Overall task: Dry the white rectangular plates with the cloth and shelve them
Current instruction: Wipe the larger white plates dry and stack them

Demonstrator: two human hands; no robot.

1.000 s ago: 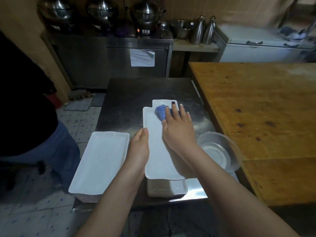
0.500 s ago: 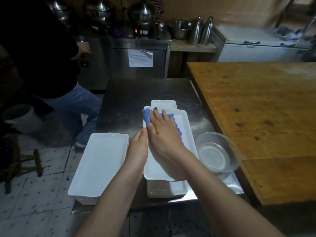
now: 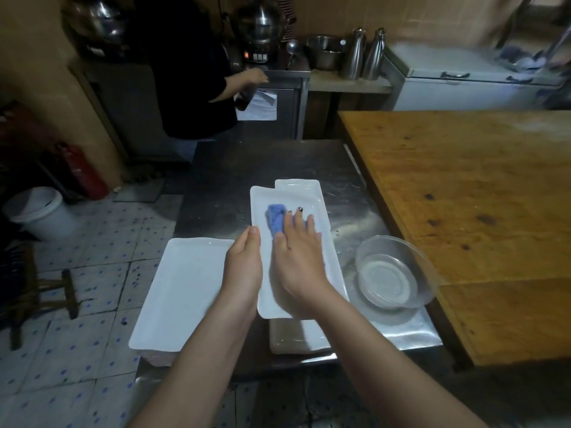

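Dim kitchen light falls on a steel counter [image 3: 247, 168] that stands beside a big wooden table [image 3: 463, 196]. Behind the counter, another person [image 3: 191, 72] in dark clothes is busy at the back units.

Toward the near edge of the counter lies a pile of white plates [image 3: 296, 184], and the top plate [image 3: 259, 205] sits on it a little turned, so its corners do not match the ones below. On this top plate is the blue cloth [image 3: 276, 220]. The right hand [image 3: 298, 261] presses the cloth down with straight fingers, slightly spread. The left hand [image 3: 244, 267] rests against the left rim of the plate, with fingers straight and together. I cannot tell if any finger goes under the rim.

One more white plate [image 3: 182, 291] lies at the near left corner, and part of it seems to stand out over the edge. A glass bowl [image 3: 392, 273] is near the right edge of the counter.

I think the drying is in the middle and no plate is ready for the shelf yet. Some risks I see:
- The top plate may slide or turn on the pile, because it lies crooked and the push of the cloth goes sideways.
- A forearm may knock the plate at the near left corner, and it could tip off the counter.
- The steel looks wet near the bowl, so a plate put there may get wet again.
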